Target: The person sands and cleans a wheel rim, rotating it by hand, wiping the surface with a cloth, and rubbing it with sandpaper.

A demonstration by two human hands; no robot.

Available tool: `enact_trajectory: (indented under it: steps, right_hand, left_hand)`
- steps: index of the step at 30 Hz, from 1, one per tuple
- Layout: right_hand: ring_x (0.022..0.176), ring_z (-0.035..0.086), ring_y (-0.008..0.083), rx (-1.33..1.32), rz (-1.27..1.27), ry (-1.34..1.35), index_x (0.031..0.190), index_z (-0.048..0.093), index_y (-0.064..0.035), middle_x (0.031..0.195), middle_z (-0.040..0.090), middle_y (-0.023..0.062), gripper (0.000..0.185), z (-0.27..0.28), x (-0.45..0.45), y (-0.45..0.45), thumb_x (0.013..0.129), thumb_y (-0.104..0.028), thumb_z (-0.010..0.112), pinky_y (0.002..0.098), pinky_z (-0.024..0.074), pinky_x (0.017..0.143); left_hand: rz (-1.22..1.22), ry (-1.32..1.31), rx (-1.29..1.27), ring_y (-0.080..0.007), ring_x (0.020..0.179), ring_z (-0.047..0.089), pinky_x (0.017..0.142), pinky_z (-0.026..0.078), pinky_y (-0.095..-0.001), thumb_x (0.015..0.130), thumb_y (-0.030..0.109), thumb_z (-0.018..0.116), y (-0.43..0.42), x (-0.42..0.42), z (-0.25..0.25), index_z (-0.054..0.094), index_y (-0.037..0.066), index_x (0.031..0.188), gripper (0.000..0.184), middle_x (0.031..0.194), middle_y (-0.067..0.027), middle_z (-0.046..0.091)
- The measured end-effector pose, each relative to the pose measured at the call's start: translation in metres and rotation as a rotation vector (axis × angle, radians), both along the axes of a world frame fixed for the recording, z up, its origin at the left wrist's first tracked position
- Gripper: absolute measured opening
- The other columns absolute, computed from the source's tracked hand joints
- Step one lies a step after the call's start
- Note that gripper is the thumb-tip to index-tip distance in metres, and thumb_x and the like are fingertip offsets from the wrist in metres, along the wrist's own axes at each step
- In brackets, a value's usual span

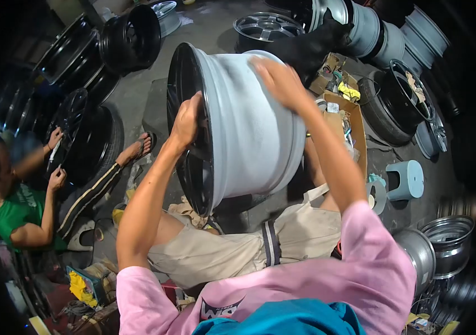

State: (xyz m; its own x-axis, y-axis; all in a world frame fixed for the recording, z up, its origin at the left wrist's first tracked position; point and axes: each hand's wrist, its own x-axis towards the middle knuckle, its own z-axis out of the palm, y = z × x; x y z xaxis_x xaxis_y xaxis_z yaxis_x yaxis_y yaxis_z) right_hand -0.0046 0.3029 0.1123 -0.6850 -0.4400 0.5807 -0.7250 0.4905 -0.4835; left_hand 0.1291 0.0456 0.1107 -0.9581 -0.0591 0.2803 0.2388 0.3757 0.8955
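A large car wheel rim (255, 123) stands on its edge in front of me, its barrel light grey and its face dark and glossy. My left hand (186, 120) is closed around the lip on the face side, fingers hooked inward. On top of the barrel, near the far edge, my right hand (277, 81) lies with fingers stretched out and slightly blurred. Whether anything is under that palm is hidden. The rim stands between my legs, above my beige shorts (210, 251).
At left a co-worker in a green shirt (23, 209) handles a dark wheel (67, 120). A black animal (310, 50) is beyond my rim. To the right are a cardboard box (357, 125) of supplies, a light-blue stool (405, 180) and several wheels, including a chrome rim (447, 245).
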Motion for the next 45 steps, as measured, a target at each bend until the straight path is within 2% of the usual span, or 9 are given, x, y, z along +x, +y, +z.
enact_trajectory:
  steps: [5,13,22,24,34,38,41,43,45]
  right_hand:
    - [0.120,0.067,0.0476,0.414,-0.220,-0.184,0.118,0.077,-0.0028,0.122,0.075,0.0214,0.044,0.009,-0.075,-0.031,0.107,-0.038,0.052,0.0549,0.0529,0.103]
    - [0.150,0.046,0.0447,0.087,-0.442,0.106,0.146,0.068,-0.0051,0.153,0.064,0.0122,0.043,-0.120,0.237,0.063,0.103,-0.006,0.059,0.0528,0.0335,0.126]
    - [0.131,0.063,0.0436,0.392,-0.095,0.171,0.120,0.081,-0.0127,0.123,0.078,0.0144,0.041,-0.031,-0.119,0.015,0.109,-0.041,0.054,0.0514,0.0469,0.114]
    - [0.123,0.067,0.0442,0.487,-0.014,-0.317,0.114,0.081,-0.0085,0.120,0.077,0.0193,0.047,0.000,-0.151,-0.038,0.107,-0.046,0.054,0.0503,0.0506,0.108]
    - [0.142,0.057,0.0406,-0.037,-0.028,0.232,0.139,0.071,-0.0035,0.147,0.067,0.0145,0.040,-0.015,0.135,-0.044,0.102,-0.011,0.059,0.0513,0.0394,0.121]
    - [0.142,0.056,0.0416,-0.011,0.001,0.183,0.137,0.074,-0.0080,0.142,0.070,0.0140,0.037,0.003,0.086,-0.037,0.105,-0.018,0.058,0.0502,0.0396,0.121]
    - [0.127,0.066,0.0414,0.084,0.093,-0.080,0.123,0.079,-0.0055,0.124,0.076,0.0202,0.038,0.023,-0.035,-0.072,0.105,-0.032,0.058,0.0452,0.0479,0.112]
    - [0.121,0.069,0.0418,0.217,0.103,-0.159,0.117,0.080,-0.0032,0.118,0.077,0.0221,0.040,0.022,-0.085,-0.093,0.104,-0.035,0.060,0.0440,0.0505,0.109]
    - [0.110,0.072,0.0441,0.114,0.070,-0.268,0.106,0.081,-0.0003,0.111,0.077,0.0238,0.044,0.014,-0.096,-0.111,0.102,-0.040,0.061,0.0451,0.0539,0.101]
  left_hand:
    - [-0.008,0.123,-0.047,-0.0200,0.062,0.048,0.067,0.043,-0.0402,0.115,0.037,0.037,0.000,0.000,-0.001,0.057,-0.009,0.087,0.058,0.066,-0.0127,0.052]
    - [-0.054,-0.119,0.068,-0.0250,0.058,0.051,0.065,0.042,-0.0461,0.114,0.041,0.039,-0.005,-0.008,-0.015,0.056,-0.010,0.078,0.065,0.060,-0.0186,0.051]
    - [-0.036,-0.043,0.008,-0.0390,0.061,0.054,0.070,0.040,-0.0518,0.114,0.039,0.036,-0.001,-0.011,-0.015,0.056,-0.008,0.071,0.067,0.063,-0.0274,0.051]
    - [-0.047,-0.008,-0.003,-0.0366,0.061,0.055,0.070,0.041,-0.0489,0.114,0.041,0.036,-0.001,-0.009,-0.011,0.056,-0.006,0.071,0.067,0.061,-0.0250,0.051]
    - [-0.162,-0.080,0.022,-0.0442,0.073,0.063,0.073,0.044,-0.0505,0.114,0.039,0.037,-0.008,-0.007,-0.015,0.064,-0.004,0.085,0.058,0.076,-0.0276,0.064]
    - [-0.108,-0.066,-0.019,-0.0473,0.072,0.062,0.071,0.044,-0.0510,0.114,0.037,0.036,-0.005,-0.010,-0.014,0.058,-0.005,0.076,0.061,0.068,-0.0286,0.059]
    - [-0.075,-0.025,-0.013,-0.0435,0.065,0.060,0.068,0.044,-0.0493,0.113,0.038,0.036,-0.008,-0.010,-0.015,0.058,-0.007,0.076,0.063,0.066,-0.0289,0.057]
    - [-0.107,-0.054,0.101,-0.0129,0.058,0.045,0.058,0.041,-0.0352,0.115,0.043,0.040,-0.010,-0.006,-0.011,0.055,0.001,0.072,0.062,0.063,-0.0012,0.048]
    - [-0.101,-0.069,0.057,-0.0120,0.059,0.045,0.059,0.040,-0.0350,0.115,0.043,0.041,-0.012,-0.001,-0.002,0.057,0.000,0.073,0.062,0.063,-0.0005,0.048]
